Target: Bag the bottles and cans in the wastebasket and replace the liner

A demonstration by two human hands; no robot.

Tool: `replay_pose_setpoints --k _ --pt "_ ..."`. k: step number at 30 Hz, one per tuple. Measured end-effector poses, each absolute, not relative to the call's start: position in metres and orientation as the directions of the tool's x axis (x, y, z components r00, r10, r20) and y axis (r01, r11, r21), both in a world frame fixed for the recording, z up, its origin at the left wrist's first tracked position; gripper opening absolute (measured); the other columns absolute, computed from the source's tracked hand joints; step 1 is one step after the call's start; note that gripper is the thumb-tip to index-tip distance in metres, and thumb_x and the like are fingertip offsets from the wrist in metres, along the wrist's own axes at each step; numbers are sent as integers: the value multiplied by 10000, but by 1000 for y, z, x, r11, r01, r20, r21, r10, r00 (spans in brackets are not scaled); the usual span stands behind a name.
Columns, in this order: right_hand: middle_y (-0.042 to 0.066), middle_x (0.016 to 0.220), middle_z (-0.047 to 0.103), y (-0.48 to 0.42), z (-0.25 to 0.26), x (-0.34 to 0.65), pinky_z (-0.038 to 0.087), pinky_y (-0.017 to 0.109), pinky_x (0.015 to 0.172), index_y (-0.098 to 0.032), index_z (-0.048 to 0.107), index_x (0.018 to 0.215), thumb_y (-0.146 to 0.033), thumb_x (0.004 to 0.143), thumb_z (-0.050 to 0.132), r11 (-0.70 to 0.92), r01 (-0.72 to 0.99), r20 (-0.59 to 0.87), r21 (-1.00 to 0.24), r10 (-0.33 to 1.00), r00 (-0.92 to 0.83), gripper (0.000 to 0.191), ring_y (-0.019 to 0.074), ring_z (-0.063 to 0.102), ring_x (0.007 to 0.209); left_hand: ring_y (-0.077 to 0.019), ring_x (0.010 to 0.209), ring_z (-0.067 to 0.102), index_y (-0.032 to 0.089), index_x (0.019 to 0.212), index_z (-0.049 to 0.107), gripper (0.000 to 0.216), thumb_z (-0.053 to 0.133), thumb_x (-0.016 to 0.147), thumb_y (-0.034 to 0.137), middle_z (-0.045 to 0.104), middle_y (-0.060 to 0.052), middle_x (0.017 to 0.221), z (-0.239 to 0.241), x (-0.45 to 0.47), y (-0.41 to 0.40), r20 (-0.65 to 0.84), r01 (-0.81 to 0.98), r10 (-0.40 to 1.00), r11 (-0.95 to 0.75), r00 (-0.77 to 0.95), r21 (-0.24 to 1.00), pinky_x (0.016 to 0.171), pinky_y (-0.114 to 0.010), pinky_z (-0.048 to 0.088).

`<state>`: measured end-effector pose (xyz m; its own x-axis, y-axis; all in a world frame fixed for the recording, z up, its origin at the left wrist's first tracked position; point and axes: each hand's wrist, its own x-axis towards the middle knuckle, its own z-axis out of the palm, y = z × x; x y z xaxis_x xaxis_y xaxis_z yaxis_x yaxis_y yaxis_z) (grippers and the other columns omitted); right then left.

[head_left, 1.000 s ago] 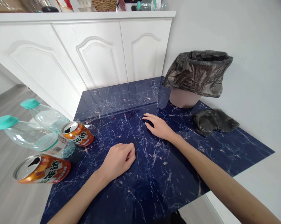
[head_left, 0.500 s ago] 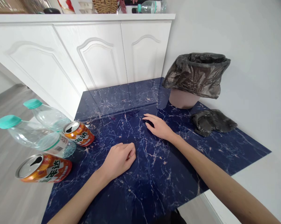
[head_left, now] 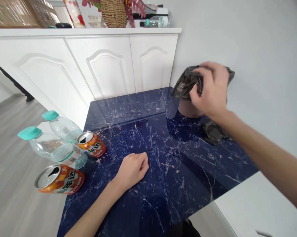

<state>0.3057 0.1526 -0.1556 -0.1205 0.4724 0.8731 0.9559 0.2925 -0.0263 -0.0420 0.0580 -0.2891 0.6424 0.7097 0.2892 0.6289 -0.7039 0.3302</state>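
Rising off the surface (head_left: 148,131), the right hand (head_left: 213,89) is now up in front of the lined bin in the head view, where half a second ago it lay on the table. It is blurred, its fingers curved and the thumb well apart from them, with nothing visible between; whether it touches the black liner (head_left: 184,86) cannot be told. The bin (head_left: 189,110) stands toward the far right corner, the liner folded over its rim, and the forearm now partly covers the crumpled black bag (head_left: 212,134) by the right edge.

The left hand (head_left: 133,169) has not moved: a loose fist resting on the surface, back from the near edge, apparently holding nothing. Along the left edge, the nearer can (head_left: 66,181), farther can (head_left: 95,146), nearer bottle (head_left: 56,149) and farther bottle (head_left: 66,127) stand close together, all untouched.

For the work in hand, the change seems to be one of reach only: the right hand has come to the bin, while bin, liner, cans and bottles keep their places on the surface.
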Motion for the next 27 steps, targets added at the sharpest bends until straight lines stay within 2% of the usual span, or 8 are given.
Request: replay_pose_setpoints --k 3,5,7,9,11,14,19,27 --pt "238 1490 569 164 -127 334 335 655 1225 -177 475 1524 -253 998 575 163 986 854 -36 517 -55 541 396 473 1423 -136 534 416 233 762 377 262 487 962 103 511 62 627 -287 -42 57 284 634 713 -700 641 329 642 -290 356" --pt "224 1342 679 174 -122 349 295 702 1221 -170 541 1462 -312 1024 590 105 990 812 -90 583 12 463 408 525 1382 -137 535 420 232 762 384 258 480 965 106 511 60 626 -287 -41 58 284 637 714 -699 640 324 641 -291 354" --pt "187 1138 764 183 -124 361 288 731 1197 -171 674 1281 -373 1048 592 56 988 749 -143 659 71 319 396 620 1273 -136 536 422 231 763 384 256 477 963 103 514 60 626 -287 -41 58 283 637 712 -701 642 320 643 -293 353" --pt "173 1077 793 190 -128 368 356 680 1158 -156 749 1143 -405 1055 595 28 983 681 -180 725 104 306 352 689 1157 -137 537 423 231 766 381 255 477 964 102 516 62 626 -288 -41 59 284 635 709 -705 645 316 643 -294 351" --pt "198 1172 792 193 -131 373 446 569 1094 -99 765 1196 -382 1039 623 28 979 637 -204 763 111 352 310 712 1120 -139 545 435 232 770 380 254 480 966 106 523 62 633 -288 -41 60 283 634 707 -707 649 314 641 -292 347" --pt "223 1284 763 193 -133 376 478 465 1058 -60 739 1315 -277 1010 666 49 976 620 -213 778 96 382 278 701 1170 -140 555 453 232 771 380 254 483 974 119 520 60 636 -288 -42 61 277 635 707 -707 651 312 636 -290 339" --pt "174 1216 791 185 -132 374 484 424 1061 -99 797 1175 -220 1004 692 112 957 642 -266 761 89 235 244 706 1133 -137 539 445 232 760 371 279 491 1000 159 485 63 611 -289 -42 63 286 646 710 -704 643 295 628 -289 335" --pt "66 1167 772 140 -130 347 558 467 1038 -243 760 1152 -270 1007 670 450 871 690 -198 695 -202 173 270 706 1124 -138 560 485 230 756 385 283 505 1006 175 491 61 614 -289 -41 66 271 673 727 -687 631 274 624 -275 343"
